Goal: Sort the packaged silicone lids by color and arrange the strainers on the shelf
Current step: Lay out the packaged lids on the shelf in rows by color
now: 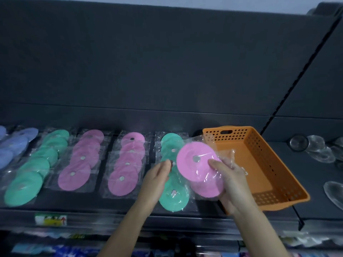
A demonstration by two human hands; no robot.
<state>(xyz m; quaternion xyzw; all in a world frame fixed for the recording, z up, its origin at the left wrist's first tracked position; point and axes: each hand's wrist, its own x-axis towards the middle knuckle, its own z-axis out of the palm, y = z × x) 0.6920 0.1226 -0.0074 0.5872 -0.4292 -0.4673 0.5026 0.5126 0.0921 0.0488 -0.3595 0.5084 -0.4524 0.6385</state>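
Note:
Rows of packaged silicone lids lie on the dark shelf (pixel 130 212): purple lids (pixel 16 143) far left, then green lids (pixel 35 171), two rows of pink lids (pixel 81 162) (pixel 128 164), and a green row (pixel 173 198) beside the basket. My right hand (pixel 232 180) grips a small stack of packaged pink lids (pixel 194 167), held above the right green row. My left hand (pixel 157 177) hovers with curled fingers at the left edge of that green row; whether it touches a package is unclear.
An orange perforated basket (pixel 263 164) stands on the shelf right of the lids, behind my right hand. Clear round items (pixel 315 147) lie on the adjoining shelf at far right. A price label (pixel 51 219) sits on the shelf's front edge. Goods fill the shelf below.

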